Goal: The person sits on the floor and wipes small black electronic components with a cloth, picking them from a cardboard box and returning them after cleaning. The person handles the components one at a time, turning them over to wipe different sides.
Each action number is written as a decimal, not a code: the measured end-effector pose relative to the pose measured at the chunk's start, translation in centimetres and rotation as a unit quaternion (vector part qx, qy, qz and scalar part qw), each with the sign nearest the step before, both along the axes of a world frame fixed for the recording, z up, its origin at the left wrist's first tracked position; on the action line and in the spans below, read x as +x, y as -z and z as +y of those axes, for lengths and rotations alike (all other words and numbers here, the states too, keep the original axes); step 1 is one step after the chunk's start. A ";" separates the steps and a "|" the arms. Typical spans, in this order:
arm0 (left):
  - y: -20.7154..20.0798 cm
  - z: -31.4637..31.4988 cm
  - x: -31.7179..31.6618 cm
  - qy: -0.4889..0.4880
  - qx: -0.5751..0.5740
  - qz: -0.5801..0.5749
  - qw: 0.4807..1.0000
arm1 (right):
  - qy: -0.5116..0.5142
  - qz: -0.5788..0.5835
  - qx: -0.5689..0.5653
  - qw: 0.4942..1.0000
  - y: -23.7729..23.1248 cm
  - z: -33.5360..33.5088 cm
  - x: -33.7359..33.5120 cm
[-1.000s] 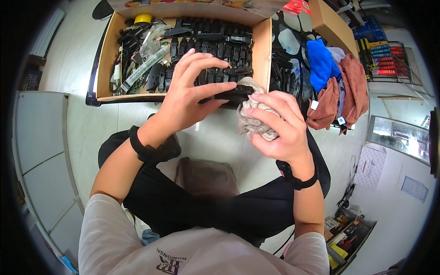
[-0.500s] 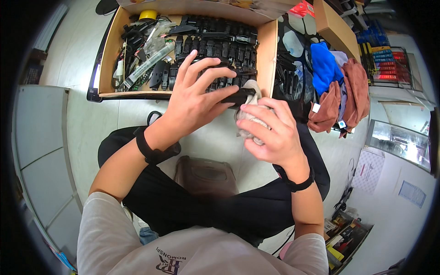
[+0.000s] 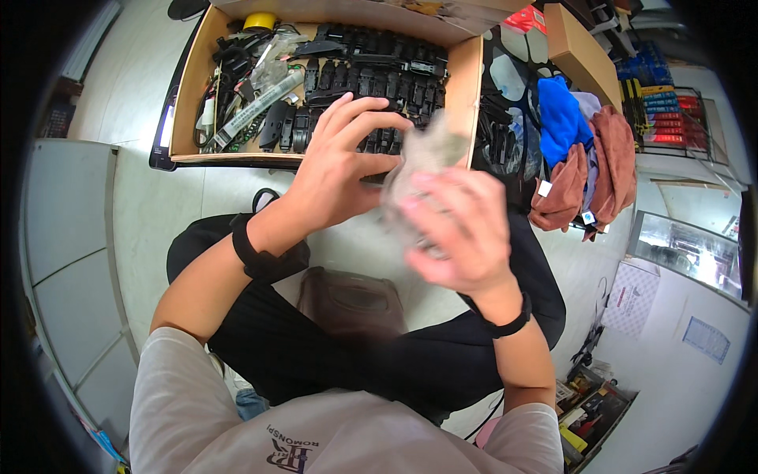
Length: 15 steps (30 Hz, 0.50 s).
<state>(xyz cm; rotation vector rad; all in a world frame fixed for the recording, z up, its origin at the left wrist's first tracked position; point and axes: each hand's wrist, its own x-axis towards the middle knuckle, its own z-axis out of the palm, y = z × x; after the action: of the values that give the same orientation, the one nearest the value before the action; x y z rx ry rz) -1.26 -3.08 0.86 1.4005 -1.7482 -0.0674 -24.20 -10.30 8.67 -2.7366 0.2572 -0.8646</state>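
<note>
My right hand (image 3: 462,225), smeared by motion, is closed round a crumpled grey-beige cloth (image 3: 426,154). The cloth reaches up against the fingertips of my left hand (image 3: 335,170). Between the left thumb and fingers a dark sliver of a black piece (image 3: 379,180) shows; the cloth and fingers hide the rest, so its exact kind cannot be told. Just beyond both hands stands an open cardboard box (image 3: 237,160) holding rows of small black plastic parts (image 3: 387,79). The left fingertips overlap its near edge in the view.
Cables, a clear tube (image 3: 259,110) and a yellow roll (image 3: 259,21) fill the box's left side. Blue cloth (image 3: 562,118) and brown cloths (image 3: 612,166) lie to the right. A brown stool-like object (image 3: 351,304) sits between my legs. Grey cabinets (image 3: 71,229) stand at left.
The cloth in my right hand has shifted up and left over the black piece and now blurs, covering most of it. My left hand has barely moved.
</note>
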 end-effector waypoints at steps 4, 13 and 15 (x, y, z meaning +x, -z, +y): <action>-0.5 0.2 0.3 -0.003 -0.019 -0.008 1.000 | 0.024 0.083 -0.029 0.996 1.2 -0.7 0.1; -0.9 0.1 0.3 -0.001 -0.015 -0.016 1.000 | 0.043 0.043 -0.054 0.997 0.3 -0.2 0.4; -0.9 0.5 0.3 0.012 -0.011 -0.035 0.999 | 0.030 0.045 -0.072 0.996 0.7 0.2 0.8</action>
<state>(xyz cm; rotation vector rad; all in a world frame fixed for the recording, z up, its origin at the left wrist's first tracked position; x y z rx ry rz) -0.94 -2.55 1.78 1.3811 -1.8178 -0.0122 -23.41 -10.14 7.94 -2.9193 0.3067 -0.8065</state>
